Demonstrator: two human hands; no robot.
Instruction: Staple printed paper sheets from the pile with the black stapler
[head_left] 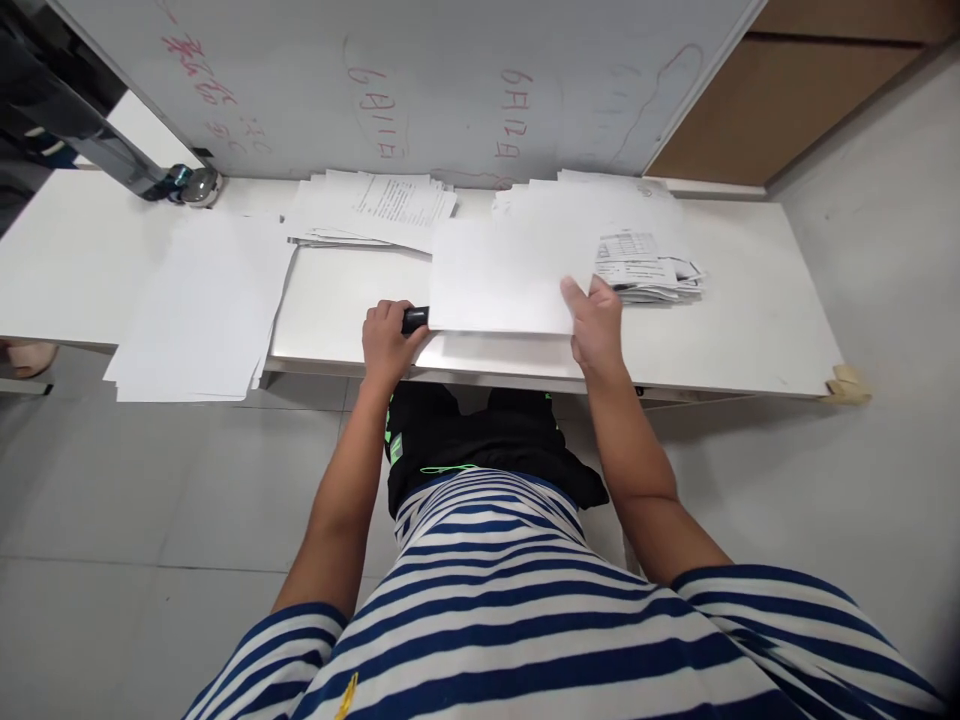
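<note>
My left hand [386,340] is closed around a small black stapler [415,319], mostly hidden by the fingers; its shape suggests a stapler, though I see only one end. That end meets the lower left corner of a white sheet of paper [502,275]. Whether more sheets lie beneath it cannot be seen. My right hand [598,322] grips the sheet by its lower right corner, thumb on top. The sheet lies just above the white table, its front edge slightly raised. Behind it and to the right is a pile of printed papers [649,270], partly covered.
Blank sheets [202,310] are stacked at the left, overhanging the table's front edge. More printed papers [375,208] lie at the back, against a whiteboard [435,80] with red writing. A dark post with a round metal end [199,186] stands at the back left. Brown tape [849,385] covers the table's right corner.
</note>
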